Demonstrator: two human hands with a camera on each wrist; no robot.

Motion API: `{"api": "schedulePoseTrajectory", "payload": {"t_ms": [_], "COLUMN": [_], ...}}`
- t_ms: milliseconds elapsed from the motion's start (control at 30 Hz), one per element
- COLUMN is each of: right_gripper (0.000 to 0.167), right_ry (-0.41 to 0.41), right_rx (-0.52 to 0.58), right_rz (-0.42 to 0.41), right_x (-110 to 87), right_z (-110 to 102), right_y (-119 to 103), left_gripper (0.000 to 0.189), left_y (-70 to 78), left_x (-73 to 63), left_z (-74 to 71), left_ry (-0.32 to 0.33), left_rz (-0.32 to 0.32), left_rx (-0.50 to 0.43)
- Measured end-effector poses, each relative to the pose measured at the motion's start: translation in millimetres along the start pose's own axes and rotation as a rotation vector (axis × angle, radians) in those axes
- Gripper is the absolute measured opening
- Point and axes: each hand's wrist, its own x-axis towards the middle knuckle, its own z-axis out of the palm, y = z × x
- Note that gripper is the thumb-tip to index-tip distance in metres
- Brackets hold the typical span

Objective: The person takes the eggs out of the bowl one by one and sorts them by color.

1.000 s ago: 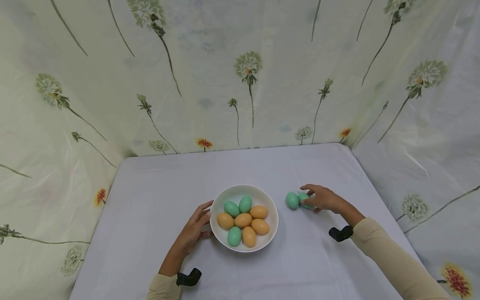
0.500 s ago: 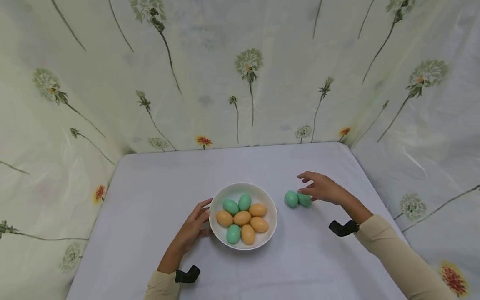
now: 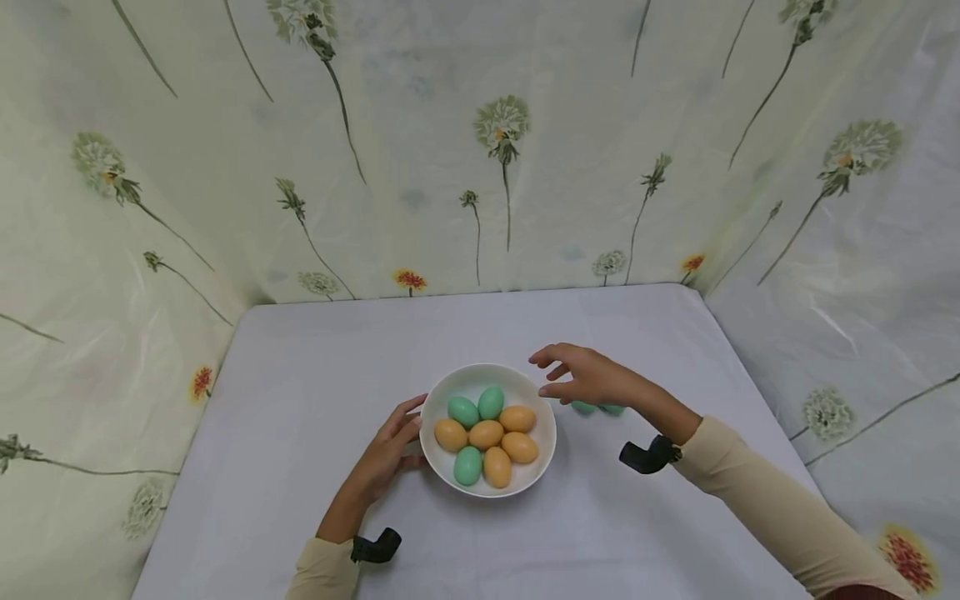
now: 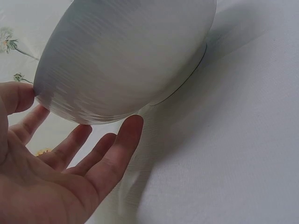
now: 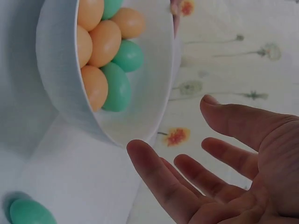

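A white bowl [image 3: 528, 477] holds several orange eggs [image 3: 486, 434] and three green eggs [image 3: 468, 466]. My left hand [image 3: 384, 462] touches the bowl's left side; in the left wrist view its fingertips rest against the smooth outer wall [image 4: 126, 56]. Over the bowl's right rim hovers my right hand [image 3: 588, 375], fingers spread and loosely bent, with nothing in it. Two more green eggs lie on the table right of the bowl, partly hidden by the right hand and forearm: one egg [image 3: 582, 407] and its neighbour [image 3: 612, 410]. The right wrist view shows one green egg [image 5: 32, 212] on the cloth.
A white cloth covers the table [image 3: 330, 358]. Dandelion-printed sheeting [image 3: 420, 167] hangs behind the table and along both sides. Each wrist wears a black strap-mounted device, one at the left wrist [image 3: 377, 546] and one at the right wrist [image 3: 649, 455].
My right hand has risen from the green eggs on the table and moved left to the bowl's right rim. Those eggs stay where they lay. The left hand keeps its place at the bowl.
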Motion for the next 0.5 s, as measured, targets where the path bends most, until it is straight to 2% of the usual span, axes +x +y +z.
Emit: {"api": "schedulePoseTrajectory", "payload": {"t_ms": [300, 500], "right_gripper": [0.051, 0.049], "right_ry": [-0.103, -0.173], "right_rx": [-0.112, -0.115], "right_rz": [-0.120, -0.168], "right_x": [27.8, 46.4], "right_z": [22.5, 36.7], "right_y": [-20.7, -27.8], "left_gripper": [0.048, 0.047], "left_y": [0.2, 0.1], "left_x": [0.7, 0.6], "left_z": [-1.0, -1.1], "left_ry": [-0.009, -0.005], "left_rz": [0.010, 0.015], "left_rx": [0.009, 0.008]}}
